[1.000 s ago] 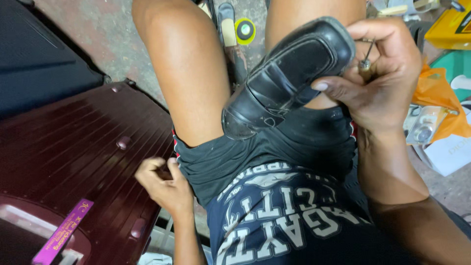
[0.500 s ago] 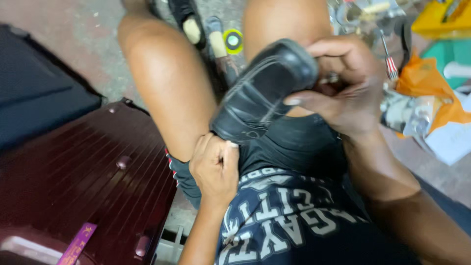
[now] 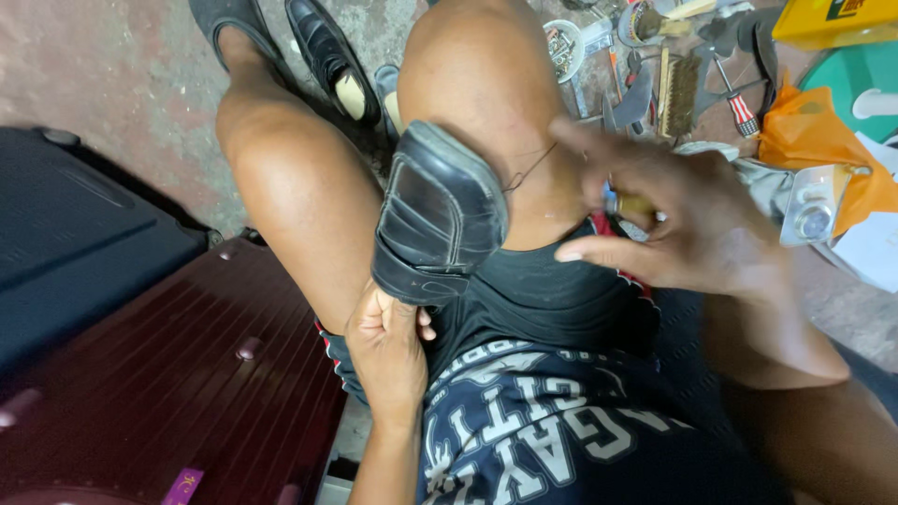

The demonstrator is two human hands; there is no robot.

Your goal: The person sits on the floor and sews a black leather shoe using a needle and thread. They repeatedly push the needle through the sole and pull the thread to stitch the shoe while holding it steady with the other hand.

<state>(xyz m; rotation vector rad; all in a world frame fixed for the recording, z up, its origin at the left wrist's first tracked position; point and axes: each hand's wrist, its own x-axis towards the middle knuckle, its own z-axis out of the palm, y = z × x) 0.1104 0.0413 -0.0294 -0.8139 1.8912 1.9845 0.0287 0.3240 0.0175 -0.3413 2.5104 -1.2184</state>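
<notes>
A black leather shoe [image 3: 440, 215] stands toe-up on my lap, between my bare knees. My left hand [image 3: 388, 341] grips its heel end from below. My right hand [image 3: 678, 224] hovers just right of the shoe and pinches a small yellowish tool handle [image 3: 629, 203]. A thin dark thread [image 3: 531, 168] runs from the shoe's edge toward that hand. I sit in black shorts and a dark printed shirt.
A maroon ribbed suitcase [image 3: 159, 374] and a dark blue case [image 3: 84, 243] lie at my left. Another black shoe [image 3: 329, 56] rests by my foot. Brushes [image 3: 678, 89], a red-handled screwdriver [image 3: 737, 103], a small tin [image 3: 561, 47] and an orange bag [image 3: 814, 140] crowd the right.
My left hand has moved up to the shoe's heel and taken hold. The shoe has turned toe-up. My right hand has let go of the shoe and pulled away to the right with the tool.
</notes>
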